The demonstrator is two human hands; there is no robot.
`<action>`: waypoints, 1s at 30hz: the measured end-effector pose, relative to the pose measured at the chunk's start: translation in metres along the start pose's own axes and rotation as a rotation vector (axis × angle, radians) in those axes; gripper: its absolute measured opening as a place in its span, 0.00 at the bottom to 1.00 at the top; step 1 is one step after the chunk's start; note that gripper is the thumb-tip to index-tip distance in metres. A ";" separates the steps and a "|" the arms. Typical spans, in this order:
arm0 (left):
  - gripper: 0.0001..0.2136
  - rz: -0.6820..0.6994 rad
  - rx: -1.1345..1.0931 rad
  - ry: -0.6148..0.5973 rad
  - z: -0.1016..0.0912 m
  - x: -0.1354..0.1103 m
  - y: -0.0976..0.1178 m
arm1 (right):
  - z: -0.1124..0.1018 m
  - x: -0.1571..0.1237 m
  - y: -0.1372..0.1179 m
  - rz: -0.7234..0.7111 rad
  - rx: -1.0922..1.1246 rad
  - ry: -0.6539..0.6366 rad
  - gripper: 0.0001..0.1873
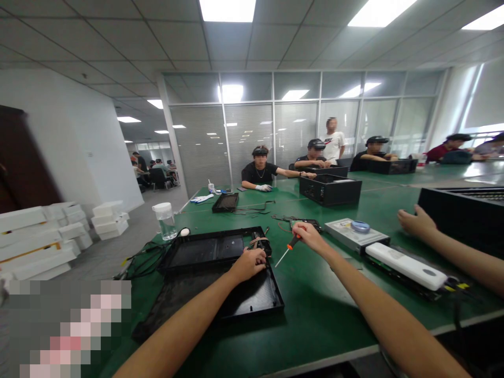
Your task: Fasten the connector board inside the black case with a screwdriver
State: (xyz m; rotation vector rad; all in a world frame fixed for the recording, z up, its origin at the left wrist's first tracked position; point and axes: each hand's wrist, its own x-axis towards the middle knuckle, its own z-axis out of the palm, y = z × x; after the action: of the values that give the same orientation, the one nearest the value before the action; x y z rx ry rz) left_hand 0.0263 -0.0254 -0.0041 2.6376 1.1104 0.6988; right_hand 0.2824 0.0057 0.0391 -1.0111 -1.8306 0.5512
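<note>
My right hand (310, 237) is closed round the orange-and-black handle of a screwdriver (291, 244). Its thin metal shaft slants down to the left, the tip above the green table and beside a black tray-like panel (260, 299). At that panel's upper right corner is my left hand (249, 265), fingers curled at a small dark part with pale cables (260, 242). Whatever those fingers hold is hidden. A second black panel (205, 252) lies behind the first, its raised rim facing up.
A co-worker's hand (419, 221) touches a black computer case (464, 218) at right. Near it are a grey metal drive box (346, 231) and a long white device (405, 265). A clear jar (166, 223) and black cables (145, 262) lie left. People sit across the table.
</note>
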 end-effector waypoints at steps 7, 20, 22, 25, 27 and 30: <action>0.10 -0.048 -0.106 0.021 0.003 0.001 0.000 | 0.015 -0.009 -0.007 -0.195 -0.298 0.084 0.10; 0.08 -0.085 -0.087 -0.019 0.000 0.001 0.000 | 0.020 -0.010 -0.009 -0.221 -0.464 0.079 0.11; 0.08 -0.091 -0.082 -0.007 0.001 0.001 0.000 | 0.021 -0.010 -0.010 -0.221 -0.479 0.084 0.11; 0.08 -0.089 -0.068 0.007 0.001 0.001 0.000 | 0.021 -0.011 -0.011 -0.222 -0.508 0.082 0.11; 0.07 -0.073 -0.065 0.009 0.001 0.001 -0.001 | 0.020 -0.013 -0.015 -0.230 -0.553 0.061 0.12; 0.06 -0.058 -0.065 0.019 0.001 0.001 -0.001 | 0.017 -0.013 -0.031 -0.255 -0.675 -0.007 0.15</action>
State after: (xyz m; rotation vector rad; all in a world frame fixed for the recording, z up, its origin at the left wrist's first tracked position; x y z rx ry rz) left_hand 0.0265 -0.0241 -0.0046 2.5396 1.1438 0.7367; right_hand 0.2574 -0.0219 0.0469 -1.1708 -2.1618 -0.2450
